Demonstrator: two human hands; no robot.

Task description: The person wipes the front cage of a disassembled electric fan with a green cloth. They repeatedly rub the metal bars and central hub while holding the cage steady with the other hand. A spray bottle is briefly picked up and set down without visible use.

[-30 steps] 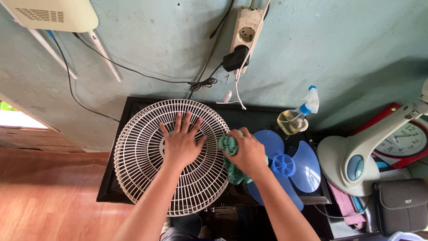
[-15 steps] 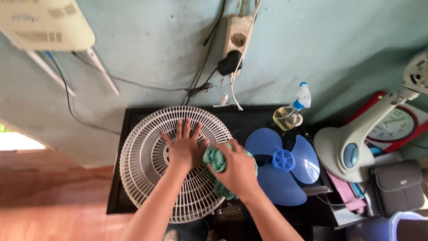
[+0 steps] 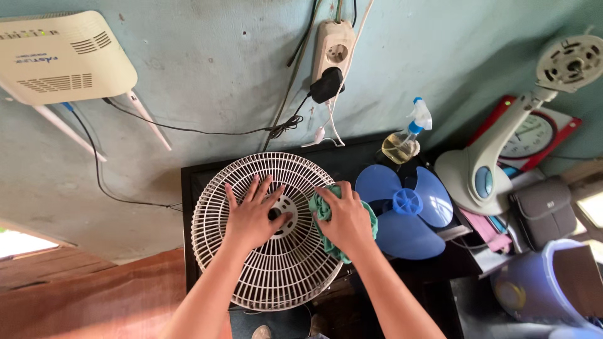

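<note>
A round white fan grille (image 3: 213, 213) lies flat on a black table (image 3: 187, 188). My left hand (image 3: 252, 216) rests on it with fingers spread, palm just left of the grille's centre hub. My right hand (image 3: 345, 216) is closed on a bunched green cloth (image 3: 321, 210) and presses it against the grille's right side. A blue fan blade (image 3: 408, 210) lies on the table just right of my right hand, not touched.
A spray bottle (image 3: 405, 141) with yellowish liquid stands at the table's back. A white fan stand (image 3: 487, 169), a red clock (image 3: 534, 135), a grey pouch (image 3: 545, 210) and a bluish tub (image 3: 534, 285) crowd the right. A power strip (image 3: 333, 47) and router (image 3: 63, 56) hang on the wall.
My right hand has slid the green cloth over the grille's right part, first inward, then a little up. My left hand has stayed pressed on the grille. The camera view has shifted and tilted.
</note>
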